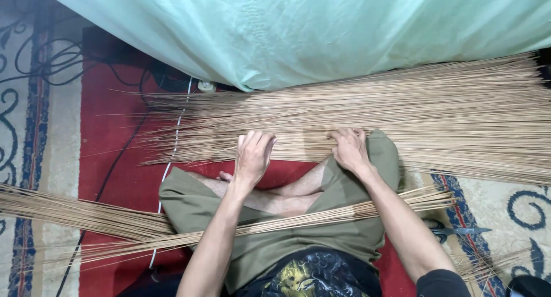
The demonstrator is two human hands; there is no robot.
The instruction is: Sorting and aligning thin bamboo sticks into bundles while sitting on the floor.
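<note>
I sit cross-legged on a red carpet. A wide layer of thin tan sticks (402, 113) lies spread across the floor in front of my knees. My left hand (253, 154) rests flat on the near edge of that layer, fingers together. My right hand (348, 149) presses down on the sticks beside my right knee, fingers curled over a few of them. A second, thinner bundle of sticks (172, 231) lies across my lap and runs out to the left.
A pale green cloth (298, 27) hangs over the far side. Black cables (123, 153) and a white cord (172, 159) cross the red carpet (115, 119). Scissors (459, 231) lie on the patterned rug at right.
</note>
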